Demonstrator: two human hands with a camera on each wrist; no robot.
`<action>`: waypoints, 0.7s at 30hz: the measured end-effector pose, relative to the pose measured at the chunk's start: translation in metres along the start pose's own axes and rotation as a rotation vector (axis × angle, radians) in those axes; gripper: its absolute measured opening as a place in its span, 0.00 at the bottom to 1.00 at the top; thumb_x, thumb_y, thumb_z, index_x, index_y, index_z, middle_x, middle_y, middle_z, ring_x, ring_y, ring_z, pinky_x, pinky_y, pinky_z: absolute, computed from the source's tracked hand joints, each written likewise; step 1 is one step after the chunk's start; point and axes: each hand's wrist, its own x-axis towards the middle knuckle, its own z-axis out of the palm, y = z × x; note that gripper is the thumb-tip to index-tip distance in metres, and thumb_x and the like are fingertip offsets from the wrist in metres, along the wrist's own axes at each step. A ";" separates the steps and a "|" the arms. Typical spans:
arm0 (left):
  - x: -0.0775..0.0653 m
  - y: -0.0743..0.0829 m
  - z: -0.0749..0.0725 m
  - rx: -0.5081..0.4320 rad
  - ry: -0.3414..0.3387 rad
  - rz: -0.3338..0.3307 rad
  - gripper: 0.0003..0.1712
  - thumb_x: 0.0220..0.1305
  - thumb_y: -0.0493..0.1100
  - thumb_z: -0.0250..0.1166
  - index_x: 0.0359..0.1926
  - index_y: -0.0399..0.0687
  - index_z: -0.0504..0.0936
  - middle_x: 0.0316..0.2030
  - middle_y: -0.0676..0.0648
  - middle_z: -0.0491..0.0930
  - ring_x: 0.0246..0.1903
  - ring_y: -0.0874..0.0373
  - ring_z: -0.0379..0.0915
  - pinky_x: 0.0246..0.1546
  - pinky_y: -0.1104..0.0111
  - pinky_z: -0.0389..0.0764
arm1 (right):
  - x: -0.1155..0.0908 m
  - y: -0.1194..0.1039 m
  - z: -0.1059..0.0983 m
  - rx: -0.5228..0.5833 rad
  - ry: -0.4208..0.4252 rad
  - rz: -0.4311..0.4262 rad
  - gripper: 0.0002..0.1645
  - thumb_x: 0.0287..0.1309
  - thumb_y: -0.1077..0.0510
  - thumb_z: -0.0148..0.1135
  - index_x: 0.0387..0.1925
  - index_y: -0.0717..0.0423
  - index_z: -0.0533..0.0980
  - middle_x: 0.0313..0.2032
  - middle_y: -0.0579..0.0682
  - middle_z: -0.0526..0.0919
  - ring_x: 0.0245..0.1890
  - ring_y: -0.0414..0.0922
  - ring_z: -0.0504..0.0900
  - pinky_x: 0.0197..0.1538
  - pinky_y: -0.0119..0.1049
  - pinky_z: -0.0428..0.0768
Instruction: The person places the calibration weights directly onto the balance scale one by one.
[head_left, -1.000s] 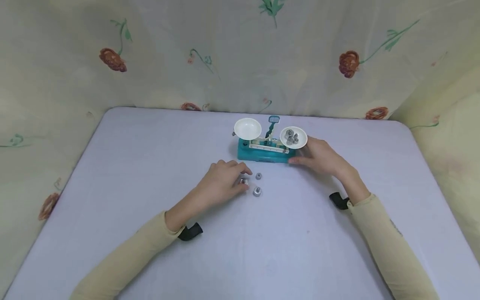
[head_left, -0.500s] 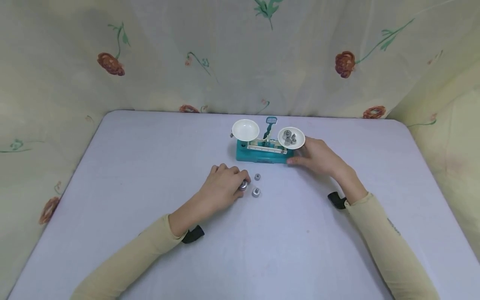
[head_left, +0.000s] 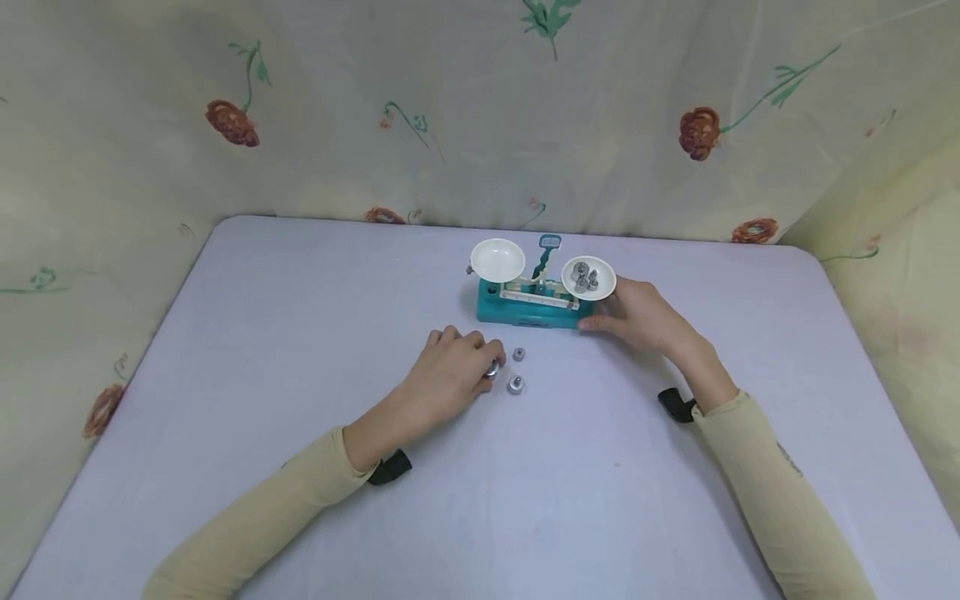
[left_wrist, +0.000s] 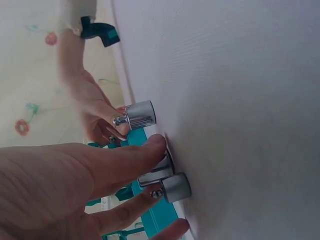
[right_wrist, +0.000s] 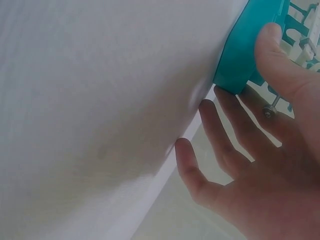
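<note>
My left hand [head_left: 452,379] pinches a silver knobbed weight [head_left: 492,369] between thumb and index finger, low over the table. Just right of those fingertips stand a smaller weight [head_left: 519,354] and a larger one [head_left: 516,384], both upright. In the left wrist view, one weight [left_wrist: 141,115] shows its knob and ridged side beyond my thumb. A small teal balance scale [head_left: 528,313] sits behind them. Several silver weights [head_left: 581,269] lie in its right white pan [head_left: 609,287]. My right hand [head_left: 637,315] grips the scale's right end, its thumb [right_wrist: 272,37] on the teal base.
The scale's left white pan [head_left: 498,261] sits at the back left of its base. A white cloth-covered table [head_left: 585,500] stretches around everything, with a floral curtain [head_left: 465,100] behind. Black camera mounts [head_left: 390,467] hang at both wrists.
My left index finger and thumb have closed on the weight beside them, hiding much of it. My right hand, the scale and the other two table weights stay in place.
</note>
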 end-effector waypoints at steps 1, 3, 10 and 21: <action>0.000 0.000 0.000 0.003 -0.001 0.000 0.17 0.69 0.44 0.75 0.57 0.52 0.86 0.48 0.45 0.88 0.46 0.45 0.78 0.53 0.52 0.78 | 0.000 0.001 0.000 0.001 0.001 -0.001 0.49 0.66 0.52 0.76 0.81 0.61 0.63 0.79 0.65 0.70 0.81 0.66 0.64 0.83 0.65 0.61; 0.000 0.001 0.001 0.012 0.002 -0.002 0.17 0.69 0.45 0.75 0.57 0.52 0.86 0.47 0.46 0.89 0.47 0.44 0.78 0.53 0.52 0.78 | 0.000 0.001 0.001 0.004 0.002 -0.003 0.49 0.67 0.52 0.76 0.80 0.61 0.63 0.78 0.64 0.70 0.81 0.66 0.64 0.83 0.65 0.62; 0.000 -0.001 0.004 0.008 0.038 0.012 0.11 0.69 0.43 0.75 0.51 0.52 0.88 0.46 0.46 0.89 0.50 0.41 0.80 0.54 0.51 0.78 | 0.003 0.001 0.002 0.003 0.006 -0.015 0.48 0.66 0.52 0.77 0.80 0.60 0.64 0.78 0.64 0.71 0.81 0.65 0.66 0.83 0.65 0.63; 0.002 0.002 0.005 0.018 0.108 0.044 0.11 0.67 0.44 0.75 0.48 0.49 0.89 0.41 0.46 0.90 0.50 0.40 0.82 0.53 0.50 0.78 | -0.001 0.003 0.000 0.000 0.013 -0.002 0.48 0.66 0.51 0.77 0.80 0.59 0.64 0.78 0.63 0.71 0.81 0.65 0.65 0.83 0.65 0.62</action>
